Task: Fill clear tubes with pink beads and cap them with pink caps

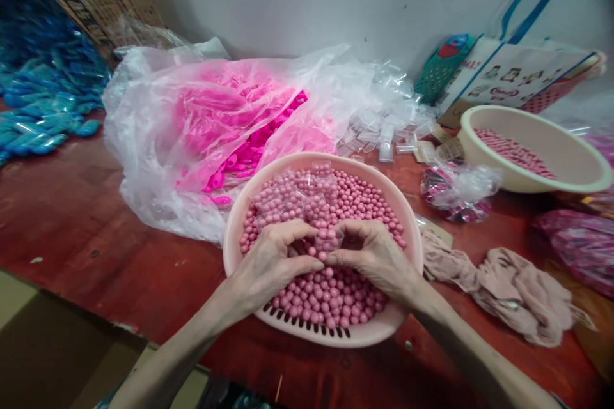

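A clear packet point(328, 239) with pink beads in it is over the middle of a pink basket point(418, 255). The left hand point(275, 252) and right hand point(377, 257) are each closed on it from either side, thumbs nearly meeting at its near edge. Loose beads point(319, 299) fill the basket around them, with more filled packets point(281, 199) just beyond. The basket sits on a red desk point(163, 262), a plastic bag point(139, 121) of bright pink pieces point(259, 144) behind-left, a cloth point(522, 297) to the right, and a cream bowl point(578, 163) farther back.

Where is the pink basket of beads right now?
In the head view, the pink basket stands on the red table just below centre, under the left hand and right hand, with the plastic bag beyond its left side.
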Demonstrator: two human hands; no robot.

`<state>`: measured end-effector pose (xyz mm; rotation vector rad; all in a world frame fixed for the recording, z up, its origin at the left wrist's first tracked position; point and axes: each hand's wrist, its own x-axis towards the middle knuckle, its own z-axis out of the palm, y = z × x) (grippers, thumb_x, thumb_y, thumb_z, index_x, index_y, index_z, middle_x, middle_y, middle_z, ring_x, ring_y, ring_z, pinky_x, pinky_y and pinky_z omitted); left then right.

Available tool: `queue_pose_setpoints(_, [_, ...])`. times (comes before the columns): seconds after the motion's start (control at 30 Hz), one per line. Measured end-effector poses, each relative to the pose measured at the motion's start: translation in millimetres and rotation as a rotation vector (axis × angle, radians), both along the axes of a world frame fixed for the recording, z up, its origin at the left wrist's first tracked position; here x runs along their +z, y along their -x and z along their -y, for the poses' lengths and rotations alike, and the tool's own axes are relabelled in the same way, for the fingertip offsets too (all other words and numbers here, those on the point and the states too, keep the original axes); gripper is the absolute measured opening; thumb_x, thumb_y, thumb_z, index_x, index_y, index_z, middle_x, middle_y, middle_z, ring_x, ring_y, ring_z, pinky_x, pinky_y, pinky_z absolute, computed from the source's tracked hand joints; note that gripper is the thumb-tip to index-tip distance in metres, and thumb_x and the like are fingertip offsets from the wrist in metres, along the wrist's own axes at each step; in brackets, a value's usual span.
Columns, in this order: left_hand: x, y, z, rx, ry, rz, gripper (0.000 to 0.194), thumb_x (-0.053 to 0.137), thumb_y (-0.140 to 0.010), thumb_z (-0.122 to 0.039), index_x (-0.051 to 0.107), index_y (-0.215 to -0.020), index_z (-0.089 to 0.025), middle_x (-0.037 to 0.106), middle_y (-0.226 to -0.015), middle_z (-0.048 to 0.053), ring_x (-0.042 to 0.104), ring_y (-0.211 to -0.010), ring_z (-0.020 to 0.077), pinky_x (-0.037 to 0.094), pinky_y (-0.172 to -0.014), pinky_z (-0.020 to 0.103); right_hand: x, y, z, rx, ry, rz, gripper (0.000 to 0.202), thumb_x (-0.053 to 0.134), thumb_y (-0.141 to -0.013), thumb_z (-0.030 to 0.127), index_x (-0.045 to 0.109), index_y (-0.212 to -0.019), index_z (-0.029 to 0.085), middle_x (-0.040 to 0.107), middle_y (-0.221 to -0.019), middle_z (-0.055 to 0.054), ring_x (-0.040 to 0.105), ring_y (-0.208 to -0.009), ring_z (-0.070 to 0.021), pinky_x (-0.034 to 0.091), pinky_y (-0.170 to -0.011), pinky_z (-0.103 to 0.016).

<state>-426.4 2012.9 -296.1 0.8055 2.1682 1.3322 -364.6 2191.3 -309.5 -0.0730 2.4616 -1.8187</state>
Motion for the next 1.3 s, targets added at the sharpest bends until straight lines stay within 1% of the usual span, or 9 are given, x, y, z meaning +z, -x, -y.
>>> queue_pose_setpoints(0.1, [2.0, -1.5, -1.2, -0.022, -0.026, -0.008, 0.01, 0.067, -0.073, -0.022, 0.066, -0.081, -0.016, 0.064, -0.079, 0.0, 0.058, -0.079, 0.0157, 0.044, -0.074, 0.025, 0.6, -3.5, 5.3, -0.038, 0.082, 0.032, 0.009, 0.066, -0.074, 0.023, 0.061, -0.078, 0.017, 0.063, -0.074, 0.002, 0.058, -0.071, -0.0139, 0.045, -0.066, -0.025])
queue_pose_setpoints(0.23, [2.0, -3.0, -1.5, -0.012, -0.061, 0.051, 0.009, 0.063, -0.078, -0.023, 0.066, -0.08, -0.015, 0.065, -0.077, 0.0, 0.059, -0.078, 0.015, 0.043, -0.073, 0.024, 3.2, -7.8, 10.6, -0.061, -0.086, -0.018, 0.006, 0.064, -0.076, 0.022, 0.06, -0.076, 0.016, 0.063, -0.074, 0.001, 0.058, -0.07, -0.0148, 0.044, -0.064, -0.026])
queue_pose_setpoints(0.37, [3.6, -3.5, -0.7, -0.015, -0.004, 0.058, 0.013, 0.06, -0.08, -0.027, 0.066, -0.083, -0.015, 0.064, -0.076, -0.001, 0.057, -0.076, 0.0151, 0.042, -0.071, 0.025, 5.2, -9.1, 8.3, -0.037, -0.214, -0.214, 0.028, 0.065, -0.075, 0.015, 0.059, -0.103, 0.019, 0.064, -0.096, -0.003, 0.058, -0.087, -0.0178, 0.045, -0.076, -0.03])
queue_pose_setpoints(0.43, [4.5, -3.1, -0.6, -0.027, 0.02, 0.043, 0.015, 0.059, -0.081, -0.028, 0.065, -0.083, -0.015, 0.063, -0.076, -0.001, 0.057, -0.076, 0.0155, 0.042, -0.071, 0.025, 4.8, -8.1, 6.6, 0.019, -0.24, -0.302, 0.031, 0.063, -0.077, 0.014, 0.058, -0.107, 0.021, 0.062, -0.1, -0.004, 0.057, -0.093, -0.0187, 0.044, -0.081, -0.032])
queue_pose_setpoints(0.6, [3.3, -1.4, 0.1, -0.035, 0.01, 0.025, 0.014, 0.057, -0.081, -0.028, 0.063, -0.079, -0.015, 0.063, -0.076, -0.002, 0.056, -0.075, 0.0153, 0.04, -0.069, 0.025, 3.1, -4.0, 5.9, 0.071, -0.284, -0.432, 0.024, 0.058, -0.082, 0.013, 0.059, -0.103, 0.024, 0.06, -0.096, -0.004, 0.056, -0.088, -0.0168, 0.045, -0.075, -0.03])
queue_pose_setpoints(0.73, [0.6, -1.1, 0.5, -0.075, 0.099, -0.076, 0.016, 0.055, -0.083, -0.029, 0.061, -0.076, -0.016, 0.059, -0.072, -0.003, 0.054, -0.071, 0.0143, 0.038, -0.067, 0.025, 4.2, -2.5, 3.4, 0.123, -0.344, -0.397, 0.013, 0.059, -0.082, 0.013, 0.058, -0.092, 0.021, 0.058, -0.088, -0.002, 0.054, -0.079, -0.0146, 0.042, -0.069, -0.027])
queue_pose_setpoints(0.9, [-1.1, -2.1, -1.2, -0.095, 0.144, -0.144, 0.017, 0.054, -0.085, -0.029, 0.057, -0.074, -0.016, 0.058, -0.072, -0.003, 0.053, -0.069, 0.014, 0.037, -0.067, 0.025, 6.1, -1.9, -3.5, 0.187, -0.279, -0.325, 0.011, 0.06, -0.082, 0.012, 0.056, -0.088, 0.02, 0.058, -0.084, 0.0, 0.054, -0.078, -0.013, 0.04, -0.069, -0.025])
queue_pose_setpoints(1.13, [1.9, -2.5, 2.2, -0.036, 0.129, -0.126, 0.016, 0.053, -0.085, -0.028, 0.061, -0.08, -0.016, 0.061, -0.075, -0.001, 0.055, -0.073, 0.0145, 0.038, -0.069, 0.026, 5.4, -4.3, -16.1, 0.019, -0.125, -0.203, 0.006, 0.062, -0.081, 0.022, 0.058, -0.082, 0.018, 0.06, -0.078, 0.0, 0.056, -0.073, -0.0145, 0.044, -0.067, -0.027])
queue_pose_setpoints(1.3, [0.6, -0.7, 3.0, 0.015, 0.096, -0.126, 0.013, 0.056, -0.083, -0.027, 0.061, -0.078, -0.016, 0.062, -0.076, -0.001, 0.056, -0.075, 0.0153, 0.039, -0.071, 0.027, 4.6, -5.7, -18.5, -0.057, -0.29, -0.303, 0.02, 0.066, -0.078, 0.018, 0.061, -0.097, 0.019, 0.062, -0.099, -0.005, 0.055, -0.097, -0.019, 0.043, -0.087, -0.034])
